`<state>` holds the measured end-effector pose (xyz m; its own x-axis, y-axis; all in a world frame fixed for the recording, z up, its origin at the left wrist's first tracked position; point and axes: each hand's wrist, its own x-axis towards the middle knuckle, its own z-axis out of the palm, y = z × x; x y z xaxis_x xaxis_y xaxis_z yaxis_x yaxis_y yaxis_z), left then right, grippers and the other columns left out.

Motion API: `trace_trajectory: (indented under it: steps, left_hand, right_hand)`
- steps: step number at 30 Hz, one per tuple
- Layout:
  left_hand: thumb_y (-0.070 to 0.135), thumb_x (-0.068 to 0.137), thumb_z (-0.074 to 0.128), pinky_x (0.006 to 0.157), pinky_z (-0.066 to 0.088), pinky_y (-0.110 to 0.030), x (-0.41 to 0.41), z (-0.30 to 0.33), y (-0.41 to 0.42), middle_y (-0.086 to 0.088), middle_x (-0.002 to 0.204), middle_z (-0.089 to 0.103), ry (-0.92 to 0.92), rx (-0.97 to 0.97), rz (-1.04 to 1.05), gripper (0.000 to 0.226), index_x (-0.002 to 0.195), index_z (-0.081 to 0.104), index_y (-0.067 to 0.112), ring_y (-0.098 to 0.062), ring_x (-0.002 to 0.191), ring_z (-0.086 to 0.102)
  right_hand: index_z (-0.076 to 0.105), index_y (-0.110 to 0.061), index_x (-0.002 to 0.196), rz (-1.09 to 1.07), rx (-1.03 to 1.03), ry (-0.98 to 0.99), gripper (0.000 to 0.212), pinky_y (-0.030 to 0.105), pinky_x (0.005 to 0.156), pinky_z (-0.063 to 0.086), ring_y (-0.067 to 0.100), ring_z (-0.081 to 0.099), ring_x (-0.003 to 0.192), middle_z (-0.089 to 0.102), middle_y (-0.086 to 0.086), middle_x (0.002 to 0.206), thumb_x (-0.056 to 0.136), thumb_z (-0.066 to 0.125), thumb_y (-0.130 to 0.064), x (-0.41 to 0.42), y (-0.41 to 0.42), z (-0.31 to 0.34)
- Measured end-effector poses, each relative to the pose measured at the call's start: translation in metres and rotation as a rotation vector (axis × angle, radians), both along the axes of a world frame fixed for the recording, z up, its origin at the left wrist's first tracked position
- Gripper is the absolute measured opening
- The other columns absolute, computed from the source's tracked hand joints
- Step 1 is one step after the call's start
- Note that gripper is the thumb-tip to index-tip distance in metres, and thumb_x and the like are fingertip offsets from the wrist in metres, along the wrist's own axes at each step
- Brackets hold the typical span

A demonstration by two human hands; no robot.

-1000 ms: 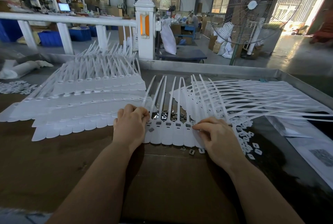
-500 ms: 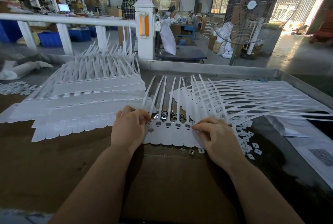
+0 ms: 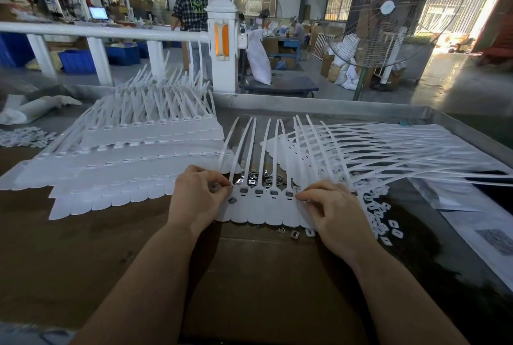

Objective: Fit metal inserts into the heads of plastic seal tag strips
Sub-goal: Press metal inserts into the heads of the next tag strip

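Observation:
A row of white seal tag strips point(image 3: 258, 205) lies in front of me, tails pointing away, several heads showing dark metal inserts. My left hand point(image 3: 197, 197) has its fingers curled at the row's left end, pinching at a strip head next to a loose metal insert point(image 3: 232, 200). At the right end my right hand point(image 3: 330, 205) bends its fingertips onto a strip head there. Loose metal inserts point(image 3: 261, 178) lie in a small heap just behind the row.
Stacked white strips point(image 3: 133, 166) cover the left of the brown table point(image 3: 83, 255). A fanned pile of strips point(image 3: 374, 155) spreads to the right, with small white plastic caps point(image 3: 385, 222) beside it. A few inserts point(image 3: 294, 233) lie at the row's front edge. A metal rim point(image 3: 319, 105) bounds the back.
My left hand's fingers have shifted slightly right onto the leftmost strip head. The right hand stays at the right end. A person in the background has walked left to right.

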<state>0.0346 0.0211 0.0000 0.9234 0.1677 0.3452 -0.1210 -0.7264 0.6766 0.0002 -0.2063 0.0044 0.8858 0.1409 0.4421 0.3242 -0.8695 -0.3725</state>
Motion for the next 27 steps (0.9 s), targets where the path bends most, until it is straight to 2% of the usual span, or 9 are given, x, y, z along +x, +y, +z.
trace_trajectory:
  steps: [4,9,14,19,22,27]
  left_hand:
    - [0.025,0.081,0.072,0.079,0.039,-0.021,-0.0004,-0.0012,-0.0017,0.006,0.095,0.045,-0.002,0.01,0.018,0.009,0.089,0.069,0.021,-0.011,0.088,0.05]
    - [0.024,0.086,0.065,0.087,0.04,-0.025,0.0028,-0.0028,-0.0006,0.004,0.099,0.043,0.029,0.009,0.036,0.016,0.099,0.069,0.015,-0.019,0.1,0.05]
    - [0.025,0.09,0.06,0.092,0.042,-0.033,0.0044,-0.0045,0.0,0.003,0.099,0.042,0.045,0.009,0.04,0.022,0.104,0.068,0.01,-0.02,0.1,0.049]
    - [0.027,0.093,0.055,0.089,0.04,-0.032,0.0068,-0.0048,-0.0006,0.003,0.099,0.041,0.059,-0.048,0.044,0.025,0.107,0.066,0.009,-0.013,0.093,0.043]
    - [0.028,0.093,0.054,0.092,0.042,-0.038,0.0066,-0.0046,-0.002,0.002,0.1,0.041,0.077,-0.054,0.051,0.026,0.107,0.066,0.009,-0.018,0.095,0.047]
    - [0.03,0.093,0.054,0.094,0.043,-0.046,0.0059,-0.0037,-0.003,0.002,0.101,0.041,0.102,-0.009,0.05,0.026,0.106,0.066,0.011,-0.024,0.101,0.051]
  right_hand:
    - [0.069,-0.02,0.107,0.001,0.002,-0.005,0.024,0.027,0.096,0.034,0.008,0.047,0.1,0.06,-0.008,0.106,0.091,0.054,-0.012,-0.0006,-0.0007,-0.0004]
    - [0.068,-0.022,0.108,-0.004,-0.009,-0.003,0.025,0.026,0.097,0.032,0.007,0.045,0.102,0.059,-0.009,0.108,0.091,0.053,-0.013,-0.0008,0.0003,-0.0006]
    - [0.068,-0.022,0.109,-0.003,-0.012,-0.004,0.025,0.025,0.096,0.032,0.006,0.044,0.101,0.059,-0.009,0.108,0.092,0.052,-0.013,-0.0003,0.0007,-0.0007]
    - [0.069,-0.021,0.108,-0.002,-0.006,-0.01,0.024,0.027,0.097,0.033,0.007,0.046,0.1,0.06,-0.009,0.107,0.091,0.053,-0.014,-0.0007,0.0006,-0.001]
    - [0.069,-0.02,0.107,-0.003,-0.004,-0.011,0.023,0.029,0.099,0.034,0.007,0.046,0.101,0.06,-0.009,0.106,0.091,0.053,-0.014,-0.0013,0.0007,-0.001]
    - [0.069,-0.02,0.107,-0.009,-0.012,-0.011,0.023,0.026,0.097,0.033,0.009,0.046,0.102,0.06,-0.008,0.107,0.091,0.054,-0.013,-0.0018,0.0008,-0.001]
